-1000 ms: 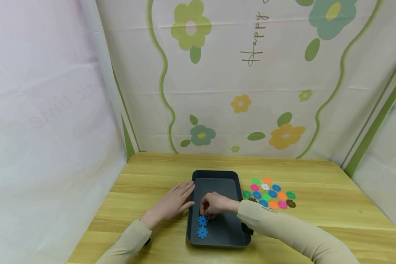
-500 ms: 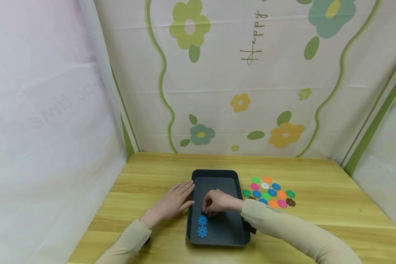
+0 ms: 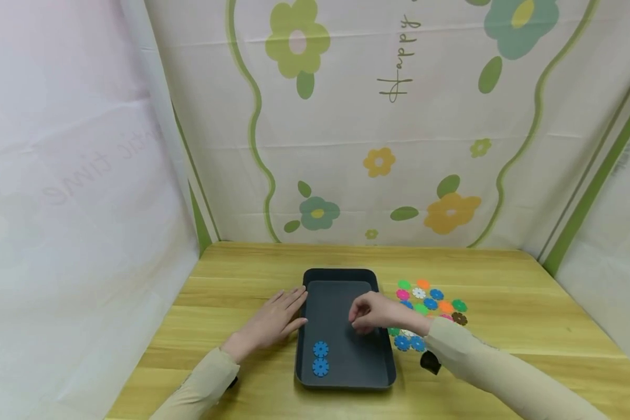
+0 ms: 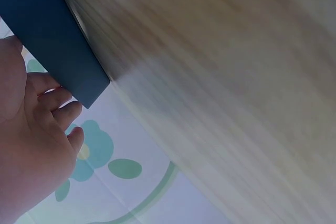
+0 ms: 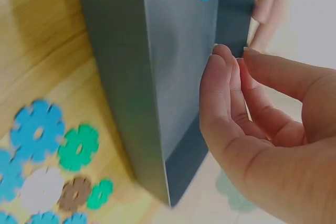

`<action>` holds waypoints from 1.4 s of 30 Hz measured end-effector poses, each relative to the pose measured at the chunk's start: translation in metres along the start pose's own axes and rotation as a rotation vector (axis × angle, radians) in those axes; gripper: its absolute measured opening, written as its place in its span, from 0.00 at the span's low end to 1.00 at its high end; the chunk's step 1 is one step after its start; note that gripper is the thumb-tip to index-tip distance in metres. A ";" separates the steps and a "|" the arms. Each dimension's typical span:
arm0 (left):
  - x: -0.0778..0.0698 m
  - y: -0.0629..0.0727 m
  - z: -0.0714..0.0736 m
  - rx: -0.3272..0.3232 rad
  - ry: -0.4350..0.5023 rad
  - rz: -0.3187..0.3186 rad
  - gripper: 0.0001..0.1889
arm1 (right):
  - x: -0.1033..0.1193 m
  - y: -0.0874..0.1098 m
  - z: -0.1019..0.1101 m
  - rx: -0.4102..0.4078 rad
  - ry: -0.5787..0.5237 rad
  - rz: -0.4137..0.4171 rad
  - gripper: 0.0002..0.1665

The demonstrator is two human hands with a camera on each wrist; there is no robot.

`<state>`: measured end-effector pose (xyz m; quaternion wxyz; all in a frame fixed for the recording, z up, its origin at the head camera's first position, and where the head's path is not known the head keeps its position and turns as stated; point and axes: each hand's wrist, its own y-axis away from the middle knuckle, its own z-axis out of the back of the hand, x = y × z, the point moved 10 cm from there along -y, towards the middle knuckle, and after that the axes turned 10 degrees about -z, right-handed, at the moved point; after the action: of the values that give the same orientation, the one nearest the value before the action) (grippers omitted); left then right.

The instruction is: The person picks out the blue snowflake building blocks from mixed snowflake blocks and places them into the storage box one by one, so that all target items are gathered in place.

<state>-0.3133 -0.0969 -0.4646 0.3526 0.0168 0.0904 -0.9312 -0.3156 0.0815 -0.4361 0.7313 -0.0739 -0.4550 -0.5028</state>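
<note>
A dark grey rectangular tray point(image 3: 349, 367) lies on the table in the head view. Inside, near its left wall, two blue notched plastic discs point(image 3: 321, 358) lie one in front of the other, edges meeting. My left hand point(image 3: 271, 319) rests against the tray's left rim, fingers extended; in the left wrist view its fingertips touch the tray's outer wall point(image 4: 58, 35). Over the right half of the tray is my right hand point(image 3: 378, 310), fingers loosely bent. The right wrist view shows a small gap between thumb point(image 5: 278, 72) and fingers, with nothing between them.
Several loose notched discs in blue, green, orange, pink, white and brown lie on the wooden table point(image 3: 509, 291) right of the tray, such as a brown disc point(image 3: 459, 318). The right forearm passes over some of them. A flowered cloth point(image 3: 346, 116) hangs behind the table.
My right hand has left the two blue discs and moved right across the tray, its forearm shifting right and uncovering more loose discs. The blue discs stay in place; the left hand keeps still.
</note>
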 end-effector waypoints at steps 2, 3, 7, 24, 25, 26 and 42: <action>0.000 0.000 0.000 -0.002 -0.008 -0.002 0.34 | -0.003 0.008 0.009 -0.014 -0.021 0.001 0.08; 0.000 0.000 0.001 -0.001 -0.010 -0.002 0.34 | -0.006 0.012 0.014 -0.025 -0.026 -0.003 0.08; 0.001 0.000 0.002 0.011 -0.014 0.004 0.34 | -0.020 0.028 0.032 -0.054 -0.047 -0.007 0.11; -0.001 0.001 -0.001 0.017 -0.032 0.002 0.35 | -0.117 0.082 0.078 -0.209 -0.041 -0.065 0.13; -0.001 0.001 -0.001 0.011 -0.032 -0.002 0.35 | -0.122 0.085 0.079 -0.215 -0.044 -0.080 0.14; -0.002 0.002 -0.001 0.011 -0.033 -0.002 0.35 | -0.128 0.088 0.081 -0.217 -0.051 -0.098 0.14; -0.003 0.000 0.002 0.018 -0.040 0.001 0.34 | -0.166 0.108 0.092 -0.310 0.092 -0.181 0.15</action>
<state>-0.3109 -0.0950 -0.4625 0.3547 0.0013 0.0747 -0.9320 -0.2970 0.2970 -0.4685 0.6829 -0.1213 -0.3427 -0.6336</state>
